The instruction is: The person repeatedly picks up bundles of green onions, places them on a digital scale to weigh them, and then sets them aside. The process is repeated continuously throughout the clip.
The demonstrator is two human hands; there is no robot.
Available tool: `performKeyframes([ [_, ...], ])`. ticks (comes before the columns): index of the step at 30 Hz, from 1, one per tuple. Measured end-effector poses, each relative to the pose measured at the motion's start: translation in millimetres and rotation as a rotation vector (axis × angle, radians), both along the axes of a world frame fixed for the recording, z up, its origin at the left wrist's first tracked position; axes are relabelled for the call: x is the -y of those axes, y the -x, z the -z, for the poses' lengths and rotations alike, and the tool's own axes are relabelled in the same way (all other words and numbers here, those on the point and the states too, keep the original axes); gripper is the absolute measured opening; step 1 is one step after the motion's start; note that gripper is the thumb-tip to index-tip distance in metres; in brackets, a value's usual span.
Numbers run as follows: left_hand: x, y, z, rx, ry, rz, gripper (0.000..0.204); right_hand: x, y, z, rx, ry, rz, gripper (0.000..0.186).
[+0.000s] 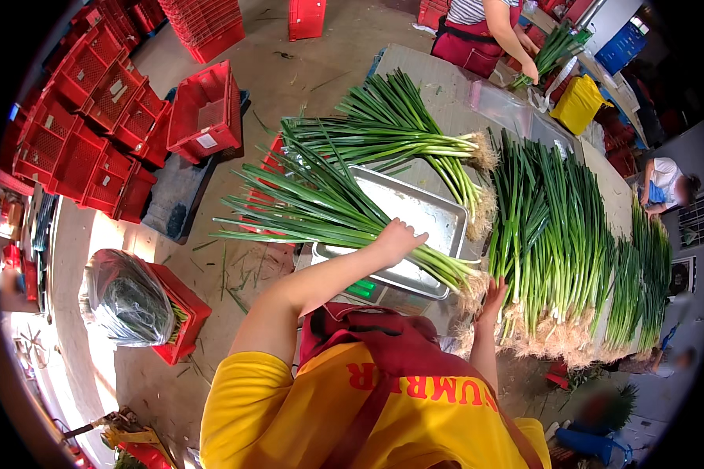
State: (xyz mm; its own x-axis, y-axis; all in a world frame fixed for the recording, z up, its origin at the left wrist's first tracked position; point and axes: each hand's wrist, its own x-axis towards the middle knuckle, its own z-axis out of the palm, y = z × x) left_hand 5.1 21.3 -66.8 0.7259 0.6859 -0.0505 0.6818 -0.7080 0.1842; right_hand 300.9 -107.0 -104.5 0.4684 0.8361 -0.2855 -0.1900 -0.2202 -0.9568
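My left hand is closed round a bunch of spring onions, its leaves fanning out to the left and its pale roots to the right. The bunch lies over a shallow metal tray, which rests on a scale with a green display. My right hand has its fingers stretched out at the root end of the bunch, beside the left edge of a long row of spring onions. Further back, another loose heap of spring onions lies behind the tray with its roots to the right.
Red crates are stacked at the left, with a single red crate nearer the table. A bagged bundle in a red crate stands on the floor at lower left. Across the table, a co-worker handles green leaves near a yellow bag.
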Motion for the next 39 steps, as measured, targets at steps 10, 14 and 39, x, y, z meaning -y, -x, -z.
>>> performKeyframes([
  [10, 0, 2, -16, -0.063, 0.01, 0.015, 0.075, -4, 23, -16, -0.244, 0.121, -0.051, 0.082],
  [14, -6, 3, -12, -0.041, -0.016, -0.022, 0.076, -17, 36, -11, -0.222, 0.103, -0.09, 0.071],
  [39, -246, -41, -85, -0.148, -0.346, 0.378, 0.049, -56, -21, 99, 1.177, 0.429, -0.425, 0.062],
])
